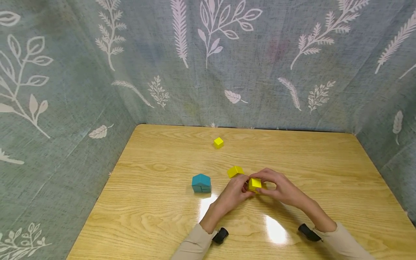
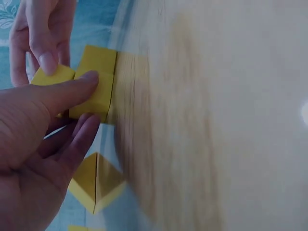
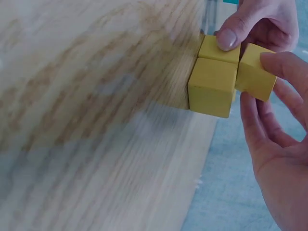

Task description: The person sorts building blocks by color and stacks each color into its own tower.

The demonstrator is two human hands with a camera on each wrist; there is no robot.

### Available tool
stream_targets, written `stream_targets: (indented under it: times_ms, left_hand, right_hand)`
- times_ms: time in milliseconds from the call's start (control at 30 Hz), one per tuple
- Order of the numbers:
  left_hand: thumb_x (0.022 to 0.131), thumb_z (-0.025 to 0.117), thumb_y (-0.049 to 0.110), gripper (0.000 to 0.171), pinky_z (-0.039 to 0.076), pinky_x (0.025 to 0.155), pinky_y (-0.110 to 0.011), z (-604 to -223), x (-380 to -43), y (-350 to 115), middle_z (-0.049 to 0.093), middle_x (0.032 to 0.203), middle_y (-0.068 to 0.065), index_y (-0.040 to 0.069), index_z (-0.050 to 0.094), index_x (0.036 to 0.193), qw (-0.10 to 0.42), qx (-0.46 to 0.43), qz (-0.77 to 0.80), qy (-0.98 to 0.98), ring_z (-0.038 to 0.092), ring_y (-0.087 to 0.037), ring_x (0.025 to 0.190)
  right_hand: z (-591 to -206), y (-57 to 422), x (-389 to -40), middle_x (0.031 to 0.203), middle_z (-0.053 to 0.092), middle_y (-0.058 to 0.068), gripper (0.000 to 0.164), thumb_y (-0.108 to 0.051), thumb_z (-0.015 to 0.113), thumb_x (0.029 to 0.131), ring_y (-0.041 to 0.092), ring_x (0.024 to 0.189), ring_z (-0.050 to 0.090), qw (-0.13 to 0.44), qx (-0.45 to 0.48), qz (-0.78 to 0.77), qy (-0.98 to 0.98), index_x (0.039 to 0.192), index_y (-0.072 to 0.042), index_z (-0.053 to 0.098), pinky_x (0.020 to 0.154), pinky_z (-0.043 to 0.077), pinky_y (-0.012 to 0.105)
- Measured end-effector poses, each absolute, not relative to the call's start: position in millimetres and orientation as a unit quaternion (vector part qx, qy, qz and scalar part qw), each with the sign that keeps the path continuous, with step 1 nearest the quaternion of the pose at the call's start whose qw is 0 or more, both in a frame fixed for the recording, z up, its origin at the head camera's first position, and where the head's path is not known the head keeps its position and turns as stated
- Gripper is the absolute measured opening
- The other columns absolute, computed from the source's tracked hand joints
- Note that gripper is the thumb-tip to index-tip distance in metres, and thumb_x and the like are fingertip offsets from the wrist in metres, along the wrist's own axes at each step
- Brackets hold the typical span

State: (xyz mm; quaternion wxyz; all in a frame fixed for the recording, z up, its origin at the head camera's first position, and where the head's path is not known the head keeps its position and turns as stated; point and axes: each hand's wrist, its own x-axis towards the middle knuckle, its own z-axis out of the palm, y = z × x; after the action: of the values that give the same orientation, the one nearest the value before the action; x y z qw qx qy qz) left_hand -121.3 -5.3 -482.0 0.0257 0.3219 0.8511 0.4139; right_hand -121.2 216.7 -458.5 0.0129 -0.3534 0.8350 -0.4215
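My right hand (image 1: 282, 187) pinches a yellow cube (image 3: 256, 72) between thumb and fingers. That cube is slightly tilted, above and against two more yellow cubes standing side by side on the table. Of those two, the left one (image 3: 219, 48) is gripped by my left hand (image 1: 234, 193), thumb on its near face and fingers around its side. The right one (image 3: 211, 86) sits flush beside it, touched by neither hand as far as I see. Just beyond my left hand lies a yellow triangular prism (image 1: 235, 171), apart from the cubes.
Left of the hands stands a small teal block house (image 1: 201, 183), a triangular roof over smaller blocks. A single yellow cube (image 1: 219, 143) sits toward the back of the wooden table (image 1: 156, 155). Leaf-patterned grey-blue curtains (image 1: 253, 108) enclose the back and sides.
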Motion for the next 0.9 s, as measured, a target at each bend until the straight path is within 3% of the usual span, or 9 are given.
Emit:
stream_targets:
  times_ms: [300,533,900]
  left_hand:
    - [0.088,0.082,0.007,0.032,0.049,0.072,-0.012,-481,-122,-3,0.065,0.1,-0.006,0.0,0.066,0.116,0.06,0.298,0.441,0.844,0.06,-0.009,0.082]
    - [0.088,0.082,0.007,0.031,0.052,0.073,-0.012,-480,-122,-5,0.067,0.104,-0.009,0.0,0.067,0.114,0.072,0.292,0.464,0.833,0.064,-0.008,0.083]
    - [0.089,0.082,0.008,0.029,0.052,0.073,-0.013,-480,-122,-6,0.067,0.101,-0.008,0.001,0.067,0.113,0.068,0.297,0.457,0.835,0.063,-0.01,0.082]
  right_hand:
    - [-462,218,-119,0.116,0.065,0.009,0.037,0.005,0.077,0.089,0.023,0.11,0.067,0.022,-0.342,-0.493,0.8,0.121,-0.003,0.062,0.096,0.056,0.034]
    - [-468,217,-118,0.113,0.066,0.004,0.037,0.001,0.081,0.087,0.02,0.108,0.067,0.011,-0.334,-0.481,0.81,0.118,-0.008,0.062,0.093,0.057,0.043]
    - [-472,217,-118,0.112,0.066,0.001,0.039,-0.002,0.082,0.086,0.018,0.107,0.067,0.008,-0.327,-0.478,0.815,0.117,-0.011,0.062,0.092,0.058,0.041]
